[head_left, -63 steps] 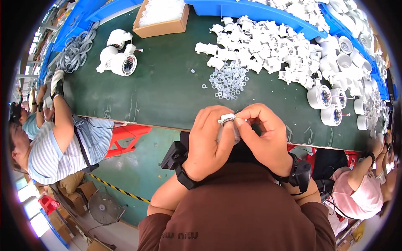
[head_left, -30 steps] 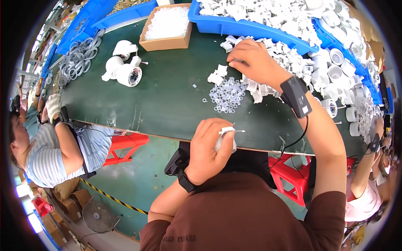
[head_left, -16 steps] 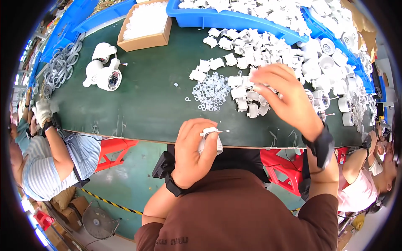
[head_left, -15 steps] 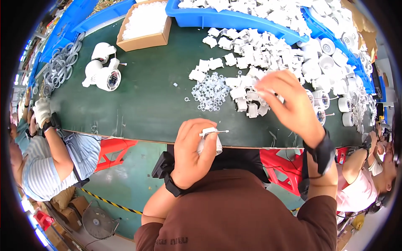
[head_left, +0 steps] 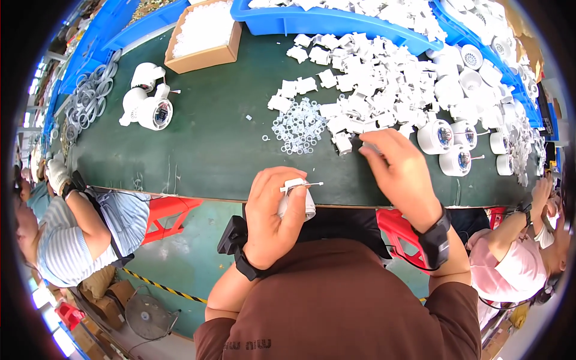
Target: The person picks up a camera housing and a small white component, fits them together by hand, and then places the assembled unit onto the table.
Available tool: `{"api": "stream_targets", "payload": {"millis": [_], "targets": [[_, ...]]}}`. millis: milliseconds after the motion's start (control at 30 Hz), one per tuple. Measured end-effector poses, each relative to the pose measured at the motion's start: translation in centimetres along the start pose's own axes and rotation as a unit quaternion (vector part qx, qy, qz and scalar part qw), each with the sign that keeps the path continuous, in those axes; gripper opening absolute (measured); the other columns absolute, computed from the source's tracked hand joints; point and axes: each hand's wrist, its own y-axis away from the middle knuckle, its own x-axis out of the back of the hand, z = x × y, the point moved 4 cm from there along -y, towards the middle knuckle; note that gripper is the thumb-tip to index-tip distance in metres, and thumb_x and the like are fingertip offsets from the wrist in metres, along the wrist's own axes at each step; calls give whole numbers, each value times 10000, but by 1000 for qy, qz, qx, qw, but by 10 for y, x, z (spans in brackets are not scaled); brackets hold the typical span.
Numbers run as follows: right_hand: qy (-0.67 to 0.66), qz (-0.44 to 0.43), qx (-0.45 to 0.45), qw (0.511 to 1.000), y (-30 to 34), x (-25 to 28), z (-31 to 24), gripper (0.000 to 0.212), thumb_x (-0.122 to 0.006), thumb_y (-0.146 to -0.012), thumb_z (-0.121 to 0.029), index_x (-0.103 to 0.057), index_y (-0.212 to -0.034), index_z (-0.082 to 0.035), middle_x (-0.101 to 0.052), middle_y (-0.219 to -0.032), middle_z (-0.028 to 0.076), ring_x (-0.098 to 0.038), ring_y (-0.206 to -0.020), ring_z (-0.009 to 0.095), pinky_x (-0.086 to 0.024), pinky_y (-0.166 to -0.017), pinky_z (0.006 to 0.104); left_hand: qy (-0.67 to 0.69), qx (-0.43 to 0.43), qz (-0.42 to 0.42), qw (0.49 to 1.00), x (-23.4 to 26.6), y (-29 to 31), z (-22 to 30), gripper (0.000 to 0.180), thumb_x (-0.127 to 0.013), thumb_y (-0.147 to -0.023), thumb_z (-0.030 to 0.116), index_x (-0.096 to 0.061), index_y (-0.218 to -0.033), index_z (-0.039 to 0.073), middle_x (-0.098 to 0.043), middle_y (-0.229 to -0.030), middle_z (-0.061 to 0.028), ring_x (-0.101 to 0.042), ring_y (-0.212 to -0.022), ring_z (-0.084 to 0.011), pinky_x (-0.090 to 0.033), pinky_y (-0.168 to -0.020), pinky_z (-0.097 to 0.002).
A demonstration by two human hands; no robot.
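Observation:
My left hand (head_left: 273,219) is closed around a white plastic housing (head_left: 305,207) just off the table's near edge. A thin white lead with a small connector (head_left: 313,184) sticks out to the right past its thumb. My right hand (head_left: 397,174) hangs over the table at the near side of a heap of white plastic brackets (head_left: 384,84). Its thumb and fingers are drawn together, and what sits between the fingertips is mostly hidden. Left of that hand lies a pile of small translucent rings (head_left: 298,127).
White round housings with circuit boards (head_left: 444,137) stand right of my right hand. Blue bins (head_left: 336,27) and a carton of white parts (head_left: 204,57) line the back. Assembled white lamp heads (head_left: 155,113) and grey rings (head_left: 90,96) lie left. Co-workers sit on both sides.
My right hand has moved down and slightly left, its fingers drawing together at the bracket heap's near edge. The round housings it partly covered now show. My left hand keeps its hold.

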Motion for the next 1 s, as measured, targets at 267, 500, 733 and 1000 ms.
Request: {"api": "stream_targets", "payload": {"millis": [267, 500, 733, 1000], "targets": [[-518, -33, -149, 842, 9, -2, -16, 362, -584, -1020, -2, -568, -1381, 2, -708, -1123, 106, -654, -1051, 147, -506, -941, 298, 369, 210, -131, 896, -17, 10, 0, 227, -555, -1052, 175, -665, -1118, -12, -703, -1074, -49, -621, -936, -89, -505, -814, -263], [-524, -45, -20, 850, 23, -28, -34, 256, -516, -1019, 69, -634, -1232, -9, -631, -1231, 132, -642, -1116, 192, -516, -973, 314, 502, 294, -116, 805, -19, 14, -1, 292, -537, -1074, 248, -637, -1218, 15, -690, -1036, -23, -633, -915, -93, -506, -805, -259], [-482, -85, -8, 872, 24, -34, -38, 230, -587, -971, 107, -617, -1182, 21, -551, -1377, 161, -626, -1112, 179, -544, -952, 326, 244, 96, -44, 964, -2, 8, 2, 182, -578, -1039, 125, -673, -1086, -23, -669, -1165, -110, -617, -981, -147, -497, -843, -290], [-543, -160, -144, 812, 25, -43, -47, 351, -579, -993, 85, -579, -1339, 28, -656, -1222, 108, -662, -1117, 169, -550, -989, 334, 260, 118, -33, 958, -5, 17, -6, 210, -499, -1066, 137, -652, -1079, -6, -650, -1168, -89, -589, -973, -123, -480, -843, -287]]}}
